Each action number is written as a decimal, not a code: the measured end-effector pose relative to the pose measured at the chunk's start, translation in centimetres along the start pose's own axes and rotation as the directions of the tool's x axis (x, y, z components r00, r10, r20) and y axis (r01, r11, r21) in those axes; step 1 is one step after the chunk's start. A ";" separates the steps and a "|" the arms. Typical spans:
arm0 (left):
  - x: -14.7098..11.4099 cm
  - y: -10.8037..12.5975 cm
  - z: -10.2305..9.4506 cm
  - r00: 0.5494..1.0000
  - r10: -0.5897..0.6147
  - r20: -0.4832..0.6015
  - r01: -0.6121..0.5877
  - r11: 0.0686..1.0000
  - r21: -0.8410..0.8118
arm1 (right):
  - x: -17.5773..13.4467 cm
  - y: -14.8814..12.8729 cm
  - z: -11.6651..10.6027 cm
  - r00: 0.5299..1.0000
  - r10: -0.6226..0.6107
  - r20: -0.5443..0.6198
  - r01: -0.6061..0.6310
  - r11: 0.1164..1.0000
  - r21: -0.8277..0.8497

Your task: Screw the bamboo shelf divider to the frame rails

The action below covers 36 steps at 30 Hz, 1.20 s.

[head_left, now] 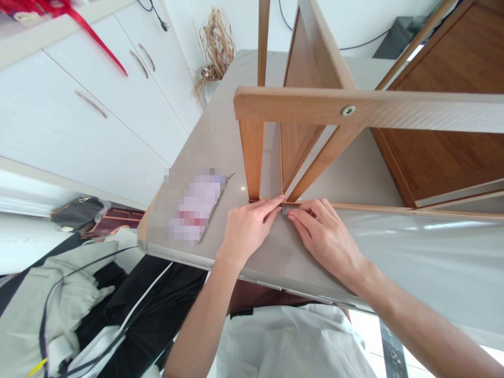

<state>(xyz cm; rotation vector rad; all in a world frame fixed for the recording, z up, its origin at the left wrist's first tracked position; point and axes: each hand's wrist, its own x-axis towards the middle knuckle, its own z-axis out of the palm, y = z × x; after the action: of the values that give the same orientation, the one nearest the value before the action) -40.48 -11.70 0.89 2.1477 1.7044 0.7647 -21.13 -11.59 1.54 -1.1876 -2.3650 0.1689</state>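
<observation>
A brown wooden frame (299, 105) with slats and panels stands on the table, its lower rail (370, 208) lying along the tabletop. My left hand (250, 223) is closed at that rail, index finger on the wood and thumb just below, near the foot of a slanted slat (315, 163). Beside it, my right hand (328, 236) pinches a small bent metal hex key (283, 211), which meets the rail between both hands' fingertips. Fingers hide the spot where the key enters. A metal bolt head (348, 111) shows in the upper rail.
On the grey table (220, 131) lies a flat pixelated object (197, 207), with a small screw (231, 176) at its upper end. White cabinets (90, 89) stand at left. Dried stalks (216, 47) rise behind the table. Clothes and cables (79, 294) lie lower left.
</observation>
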 end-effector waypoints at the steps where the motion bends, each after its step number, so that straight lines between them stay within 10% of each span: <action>1: 0.0 0.0 0.0 1.000 0.001 -0.001 -0.001 1.000 0.001 | 0.0 0.0 0.0 1.000 0.002 -0.002 -0.002 1.000 -0.005; 36: 0.0 -0.1 0.2 1.000 0.009 -0.019 -0.009 1.000 0.010 | -0.1 0.4 -0.7 0.997 0.009 0.074 -0.009 1.000 -0.005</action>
<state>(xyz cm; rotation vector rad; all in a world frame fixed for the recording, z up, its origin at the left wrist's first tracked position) -40.43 -11.68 0.69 2.1628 1.7127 0.7834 -20.43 -11.54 2.01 -1.2140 -2.4259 0.2138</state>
